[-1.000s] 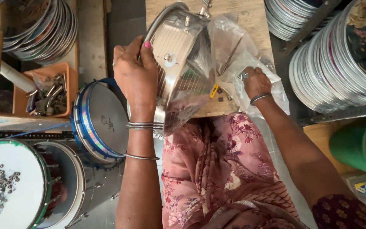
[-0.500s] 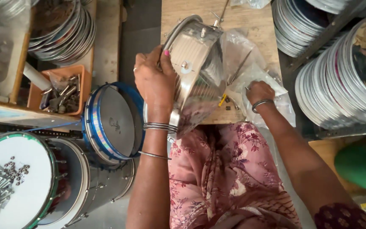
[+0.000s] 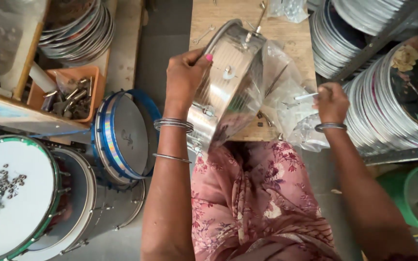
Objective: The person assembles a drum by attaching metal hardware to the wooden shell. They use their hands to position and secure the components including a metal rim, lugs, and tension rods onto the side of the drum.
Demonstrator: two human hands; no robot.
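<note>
In the head view, a shiny metal drum shell point(image 3: 231, 84) was held tilted on its edge over a wooden bench point(image 3: 209, 14), its lower rim close to the lap in a pink floral dress point(image 3: 257, 203). The left hand point(image 3: 186, 79) was clamped over the shell's upper rim, fingers curled tight around it. The right hand point(image 3: 331, 101) was closed around a thin metal rod point(image 3: 306, 96), drawn from a clear plastic bag point(image 3: 286, 92) lying on the bench beside the shell. By judgement, the step would be done well if the shell were kept steady and the rod brought squarely to a fitting on the shell's side, not at a slant. To the left, a blue-rimmed drum point(image 3: 122, 135) and an orange tray of metal parts point(image 3: 68, 96) were seen; stacked hoops point(image 3: 397, 96) stood to the right.
</note>
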